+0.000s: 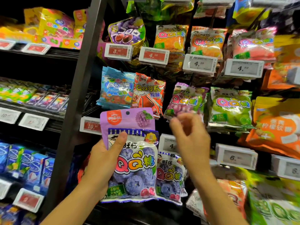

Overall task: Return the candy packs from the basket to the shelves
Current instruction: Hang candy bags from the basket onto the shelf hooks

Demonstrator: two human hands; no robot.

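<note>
Blueberry candy pack [134, 166] stood upright in front of the shelves, clasped with a purple pack [126, 118] behind it by left hand [103, 158]; matching hung packs [169, 176] just right; right hand [190, 137] nearer, blurred, fingers loose, empty.

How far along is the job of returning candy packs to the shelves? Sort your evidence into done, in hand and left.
Done: cannot tell; the basket is out of view. In hand: the left hand grips a blueberry QQ gummy pack and a purple pouch behind it; the right hand, blurred, seems to hold nothing. Left: hanging both packs; a matching blueberry pack hangs alongside.
</note>
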